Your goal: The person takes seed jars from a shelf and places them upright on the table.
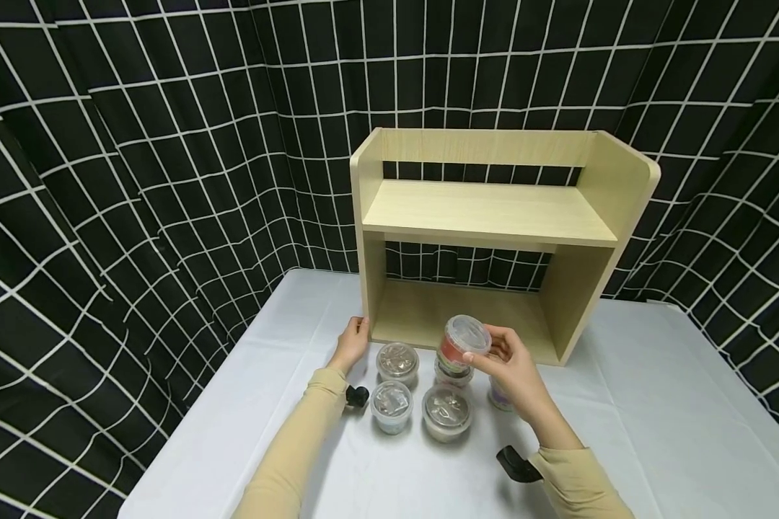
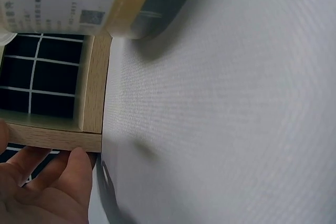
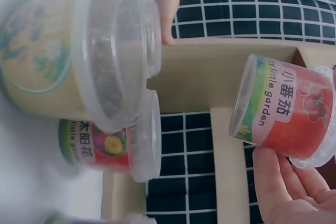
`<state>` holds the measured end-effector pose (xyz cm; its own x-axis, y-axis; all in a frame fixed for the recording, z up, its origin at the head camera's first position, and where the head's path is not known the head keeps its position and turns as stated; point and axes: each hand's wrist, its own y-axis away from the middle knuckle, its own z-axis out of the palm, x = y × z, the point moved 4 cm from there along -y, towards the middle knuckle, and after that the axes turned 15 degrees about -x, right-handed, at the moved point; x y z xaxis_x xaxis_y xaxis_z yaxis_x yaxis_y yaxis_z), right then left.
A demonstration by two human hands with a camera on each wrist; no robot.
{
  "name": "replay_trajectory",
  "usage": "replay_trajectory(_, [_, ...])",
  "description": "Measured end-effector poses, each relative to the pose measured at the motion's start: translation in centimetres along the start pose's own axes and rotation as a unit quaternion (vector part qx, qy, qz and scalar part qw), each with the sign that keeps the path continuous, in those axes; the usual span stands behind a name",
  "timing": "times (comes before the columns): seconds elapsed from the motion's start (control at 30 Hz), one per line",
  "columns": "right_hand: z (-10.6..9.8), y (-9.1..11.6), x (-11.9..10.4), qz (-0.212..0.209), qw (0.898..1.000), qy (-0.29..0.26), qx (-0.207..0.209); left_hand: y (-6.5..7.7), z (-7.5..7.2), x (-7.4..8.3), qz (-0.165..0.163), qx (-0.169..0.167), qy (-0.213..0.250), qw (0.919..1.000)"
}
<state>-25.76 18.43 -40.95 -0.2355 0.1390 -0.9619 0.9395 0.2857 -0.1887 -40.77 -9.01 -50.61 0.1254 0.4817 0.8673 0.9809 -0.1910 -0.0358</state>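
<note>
My right hand (image 1: 514, 371) holds a red plastic tub (image 1: 456, 351) with a clear lid, raised in front of the shelf's lower bay. Tomatoes are printed on its label, clear in the right wrist view on the tub (image 3: 296, 111). My left hand (image 1: 350, 344) grips the front edge of the wooden shelf's left side panel (image 1: 366, 288), low down. In the left wrist view its fingertips (image 2: 79, 163) press against that board. Beneath the raised tub stands another tub (image 1: 453, 378), partly covered; its red flower label (image 3: 110, 142) shows in the right wrist view.
Several lidded tubs stand on the white-covered table (image 1: 656, 404): a back-left one (image 1: 398, 362), a bluish one (image 1: 392, 407), a larger pale one (image 1: 447, 413), and a purple one (image 1: 500, 396) partly behind my right hand. Black gridded cloth (image 1: 169, 144) hangs around.
</note>
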Motion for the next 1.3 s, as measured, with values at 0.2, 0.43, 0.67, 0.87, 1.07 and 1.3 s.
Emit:
replay_trajectory(0.2, [0.0, 2.2, 0.1, -0.005, 1.0, -0.003, 0.018, 0.2, -0.1, 0.1, -0.004, -0.003, 0.003, 1.0])
replay_trajectory(0.43, [0.0, 4.3, 1.2, 0.004, 0.999, 0.006, 0.046, 0.3, -0.2, 0.4, -0.007, -0.007, 0.003, 0.9999])
replay_trajectory(0.67, [-0.5, 6.0, 2.1, 0.012, 0.998, 0.021, 0.064, 0.4, -0.2, 0.7, -0.004, -0.001, -0.001, 1.0])
replay_trajectory(0.87, [-0.9, 7.3, 3.2, 0.027, 0.996, 0.03, 0.078, 0.4, -0.2, 0.6, -0.004, -0.004, -0.001, 1.0])
replay_trajectory(1.07, [-1.2, 8.5, 4.0, 0.026, 0.994, 0.035, 0.101, 0.2, -0.1, 0.2, -0.005, -0.005, -0.002, 1.0])
replay_trajectory(1.3, [-1.3, 9.4, 4.5, 0.051, 0.992, 0.053, 0.102, 0.2, -0.1, 0.4, -0.004, -0.007, 0.005, 1.0])
